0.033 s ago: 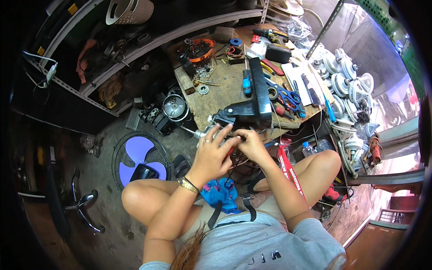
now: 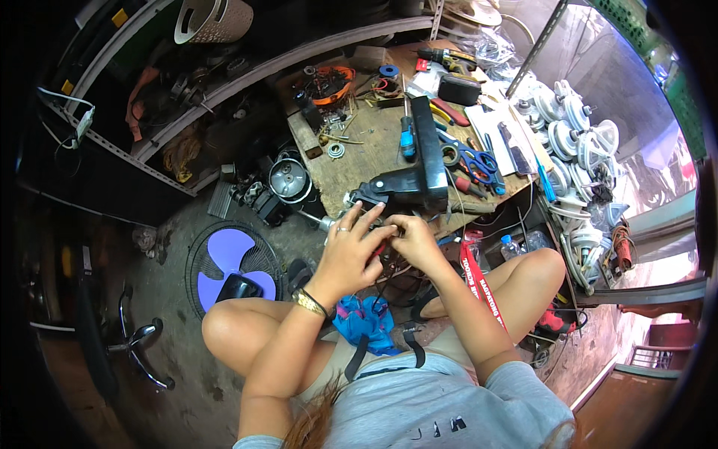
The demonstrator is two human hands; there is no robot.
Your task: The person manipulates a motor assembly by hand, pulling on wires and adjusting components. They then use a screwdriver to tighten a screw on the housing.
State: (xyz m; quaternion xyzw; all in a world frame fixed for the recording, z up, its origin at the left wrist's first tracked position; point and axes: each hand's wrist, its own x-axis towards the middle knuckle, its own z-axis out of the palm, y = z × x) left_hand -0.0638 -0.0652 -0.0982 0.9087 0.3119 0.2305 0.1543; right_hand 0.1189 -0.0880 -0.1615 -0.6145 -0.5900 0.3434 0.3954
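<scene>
My left hand (image 2: 350, 254) lies over a partly hidden metal assembly with a silver shaft (image 2: 320, 221), its fingers spread apart. The forefinger reaches to the fingertips of my right hand (image 2: 413, 239), which are pinched together; whatever they hold is too small or hidden to name. A bit of red (image 2: 381, 250) shows between the left thumb and forefinger. Just beyond the hands, a black fan stand (image 2: 430, 157) lies on its side on the wooden bench (image 2: 336, 176), its neck pointing toward the assembly. A blue-handled screwdriver (image 2: 407, 138) rests beside the stand.
Blue scissors (image 2: 479, 162), pliers (image 2: 449, 112) and a power drill (image 2: 449, 58) lie on the bench. A purple fan blade (image 2: 228, 251) sits in a grille on the floor. White round parts (image 2: 565, 138) are piled at right. A red lanyard (image 2: 479, 280) hangs near my right forearm.
</scene>
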